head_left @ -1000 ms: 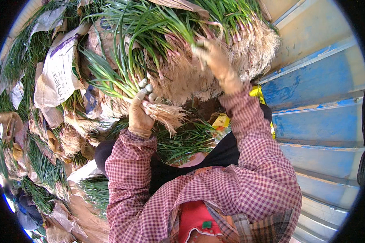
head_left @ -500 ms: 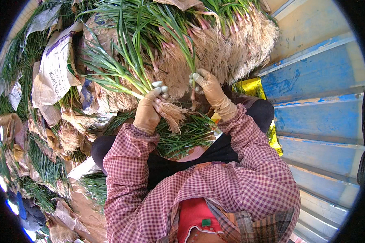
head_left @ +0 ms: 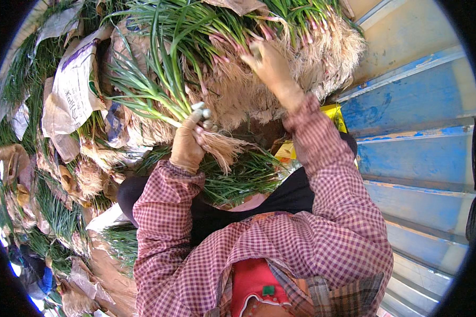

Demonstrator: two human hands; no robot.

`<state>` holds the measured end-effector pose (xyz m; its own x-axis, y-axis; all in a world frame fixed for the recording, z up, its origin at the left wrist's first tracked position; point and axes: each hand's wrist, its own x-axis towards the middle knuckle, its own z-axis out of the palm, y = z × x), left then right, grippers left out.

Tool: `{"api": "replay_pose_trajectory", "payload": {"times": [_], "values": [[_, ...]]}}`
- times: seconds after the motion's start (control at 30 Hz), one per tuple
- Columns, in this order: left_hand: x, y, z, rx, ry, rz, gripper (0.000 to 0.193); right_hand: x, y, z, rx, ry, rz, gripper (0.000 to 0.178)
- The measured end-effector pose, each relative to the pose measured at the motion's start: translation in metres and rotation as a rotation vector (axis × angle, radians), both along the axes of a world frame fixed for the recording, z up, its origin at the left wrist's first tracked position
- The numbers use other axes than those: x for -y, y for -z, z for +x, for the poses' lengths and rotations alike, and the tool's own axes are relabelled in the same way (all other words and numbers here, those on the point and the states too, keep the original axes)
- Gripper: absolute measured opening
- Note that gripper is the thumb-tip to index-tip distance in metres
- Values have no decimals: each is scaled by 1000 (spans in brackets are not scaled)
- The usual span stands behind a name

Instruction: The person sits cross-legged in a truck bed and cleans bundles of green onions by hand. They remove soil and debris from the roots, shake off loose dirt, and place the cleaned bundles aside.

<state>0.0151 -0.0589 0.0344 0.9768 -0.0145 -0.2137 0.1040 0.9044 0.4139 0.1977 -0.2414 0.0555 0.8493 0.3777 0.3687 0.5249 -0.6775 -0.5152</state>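
My gloved left hand point(head_left: 190, 138) is closed round a small bunch of green garlic point(head_left: 166, 103). Its long green leaves fan up and left, while pale roots hang out to the right of my fist. Higher up, my gloved right hand point(head_left: 269, 66) is stretched over the big heap of green garlic point(head_left: 285, 98), at the pinkish stems just above the roots. Its thumb and fingers are apart, with nothing visible between them. More green garlic leaves point(head_left: 238, 177) lie in front of my lap, below my left hand.
Printed white sacking point(head_left: 71, 100) and more bundles cover the left side. A yellow bag point(head_left: 333, 117) lies beside my right knee. Ribbed blue metal sheeting point(head_left: 412, 111) runs down the right. At the lower left edge, part of another person's dark blue clothing point(head_left: 31, 269) shows.
My right hand has moved up from beside the bunch to the heap; the single stalk it held no longer shows in it. My left hand keeps its bunch almost in place.
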Motion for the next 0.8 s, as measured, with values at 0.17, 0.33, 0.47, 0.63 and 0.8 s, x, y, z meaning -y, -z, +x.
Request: {"api": "replay_pose_trajectory", "payload": {"times": [0.17, 0.33, 0.47, 0.63, 0.8], "values": [[15, -14, 6, -160, -25, 154, 24, -21, -16, 48, -107, 100, -186, 34], [7, 14, 3, -148, 119, 385, 22, -19, 24, -36, -610, -308, 259, 29], [25, 20, 0, -199, 111, 350, 13, -29, 34, -86, -580, -328, 242, 25], [30, 30, 1, -218, 58, 285, 12, -46, 50, -107, -461, -242, 370, 27], [20, 10, -11, -128, 167, 67, 22, -23, 84, -69, -552, 73, 480, 30]]}}
